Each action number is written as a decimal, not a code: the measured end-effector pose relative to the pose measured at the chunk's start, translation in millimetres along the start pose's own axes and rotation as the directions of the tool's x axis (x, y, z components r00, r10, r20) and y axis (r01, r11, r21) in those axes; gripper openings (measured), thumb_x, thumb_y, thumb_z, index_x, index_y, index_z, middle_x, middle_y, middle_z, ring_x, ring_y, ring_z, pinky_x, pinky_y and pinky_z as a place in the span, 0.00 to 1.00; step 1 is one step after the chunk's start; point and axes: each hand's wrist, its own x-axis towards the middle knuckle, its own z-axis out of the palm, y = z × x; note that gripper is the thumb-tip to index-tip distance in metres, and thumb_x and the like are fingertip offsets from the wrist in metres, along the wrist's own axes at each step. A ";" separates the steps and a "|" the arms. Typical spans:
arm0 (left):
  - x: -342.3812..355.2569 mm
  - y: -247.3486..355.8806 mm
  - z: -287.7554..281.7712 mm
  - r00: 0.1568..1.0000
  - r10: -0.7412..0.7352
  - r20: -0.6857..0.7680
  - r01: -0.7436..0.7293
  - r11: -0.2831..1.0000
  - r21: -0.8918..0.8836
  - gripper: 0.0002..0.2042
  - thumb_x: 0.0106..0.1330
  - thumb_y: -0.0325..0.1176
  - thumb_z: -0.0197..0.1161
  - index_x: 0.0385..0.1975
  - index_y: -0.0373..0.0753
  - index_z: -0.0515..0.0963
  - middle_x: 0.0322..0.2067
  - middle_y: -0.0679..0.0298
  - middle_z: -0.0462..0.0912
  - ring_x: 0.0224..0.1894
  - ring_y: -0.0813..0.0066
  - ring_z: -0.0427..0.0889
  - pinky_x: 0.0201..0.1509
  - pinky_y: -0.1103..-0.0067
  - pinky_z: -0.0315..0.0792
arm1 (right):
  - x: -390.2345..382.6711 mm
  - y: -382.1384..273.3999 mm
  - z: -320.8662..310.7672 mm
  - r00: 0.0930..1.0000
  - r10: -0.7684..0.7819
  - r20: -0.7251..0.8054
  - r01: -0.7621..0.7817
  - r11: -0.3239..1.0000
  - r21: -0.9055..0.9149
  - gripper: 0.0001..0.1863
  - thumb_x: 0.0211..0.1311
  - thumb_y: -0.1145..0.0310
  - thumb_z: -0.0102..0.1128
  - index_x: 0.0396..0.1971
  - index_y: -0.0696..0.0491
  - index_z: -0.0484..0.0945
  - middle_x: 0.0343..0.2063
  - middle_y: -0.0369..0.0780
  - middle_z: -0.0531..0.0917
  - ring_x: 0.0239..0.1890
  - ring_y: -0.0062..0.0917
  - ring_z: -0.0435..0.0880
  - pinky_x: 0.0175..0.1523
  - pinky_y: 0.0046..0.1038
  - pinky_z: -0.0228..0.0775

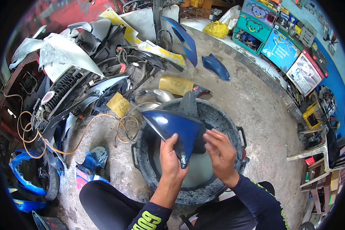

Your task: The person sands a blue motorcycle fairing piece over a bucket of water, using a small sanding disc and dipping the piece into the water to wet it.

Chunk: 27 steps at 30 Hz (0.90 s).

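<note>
My left hand [170,159] grips a glossy dark blue triangular plastic panel [174,126] by its narrow lower part, thumb on the front. A dark grey plastic section [188,103] shows behind it; I cannot tell whether they are one piece. My right hand [220,155] is raised at the panel's right, fingers apart and slightly bent, near the dark edge; whether its fingertips touch is unclear. Both are over a large black tub [149,170] of cloudy grey water.
A pile of panels and scooter parts [69,57] fills the left, with an orange hose [76,151]. Yellow sandpaper sheets [174,84] lie behind the tub, blue panels [214,67] beyond. Boxes [249,32] and a white plastic chair [316,151] line the right. My bent legs flank the tub.
</note>
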 end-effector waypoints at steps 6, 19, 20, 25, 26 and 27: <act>-3.5 -0.1 2.0 0.998 -0.003 0.062 0.001 1.000 0.023 0.15 0.73 0.29 0.51 0.57 0.38 0.71 0.50 0.57 0.82 0.52 0.62 0.84 0.60 0.65 0.78 | -2.5 -15.6 0.1 0.949 -0.278 0.148 0.297 0.946 -0.128 0.18 0.54 0.68 0.69 0.48 0.49 0.86 0.52 0.39 0.84 0.57 0.39 0.80 0.60 0.41 0.72; -0.6 -2.6 -1.5 1.000 -0.006 -0.004 0.006 0.997 0.072 0.15 0.73 0.27 0.51 0.57 0.38 0.70 0.50 0.58 0.81 0.52 0.62 0.84 0.58 0.66 0.79 | 4.4 0.5 -6.7 0.981 -0.119 0.153 0.132 0.988 -0.075 0.15 0.61 0.75 0.68 0.48 0.53 0.85 0.38 0.38 0.85 0.34 0.28 0.86 0.39 0.27 0.78; 0.7 -2.5 -3.7 1.000 0.002 -0.021 0.000 0.998 0.063 0.13 0.73 0.27 0.51 0.55 0.39 0.71 0.48 0.57 0.82 0.50 0.62 0.85 0.57 0.65 0.81 | 6.7 1.8 -7.3 0.987 0.078 0.141 -0.087 0.995 0.058 0.14 0.63 0.74 0.67 0.48 0.55 0.85 0.39 0.38 0.85 0.36 0.26 0.86 0.41 0.26 0.78; 2.3 -4.9 -6.7 0.999 -0.018 -0.039 0.021 0.997 0.078 0.12 0.73 0.28 0.51 0.54 0.39 0.71 0.47 0.57 0.82 0.48 0.62 0.86 0.55 0.66 0.82 | 12.8 19.0 -10.4 0.723 0.494 0.483 -0.690 0.475 0.546 0.13 0.71 0.69 0.63 0.49 0.61 0.82 0.41 0.37 0.87 0.41 0.19 0.85 0.48 0.21 0.77; 2.4 -5.2 -6.9 0.999 -0.020 -0.027 0.022 0.996 0.081 0.12 0.73 0.28 0.52 0.54 0.39 0.72 0.47 0.58 0.82 0.48 0.63 0.86 0.55 0.66 0.82 | 12.0 19.6 -8.1 0.722 0.494 0.483 -0.690 0.474 0.547 0.13 0.71 0.69 0.63 0.49 0.61 0.82 0.41 0.37 0.87 0.41 0.19 0.85 0.48 0.21 0.77; 2.3 -6.4 -6.9 0.999 -0.023 -0.027 0.025 0.996 0.082 0.12 0.73 0.28 0.52 0.54 0.39 0.72 0.47 0.58 0.82 0.48 0.63 0.86 0.55 0.66 0.82 | 11.0 19.4 -5.6 0.748 0.465 0.473 -0.664 0.517 0.540 0.13 0.71 0.69 0.62 0.49 0.61 0.82 0.37 0.36 0.87 0.38 0.16 0.84 0.45 0.20 0.76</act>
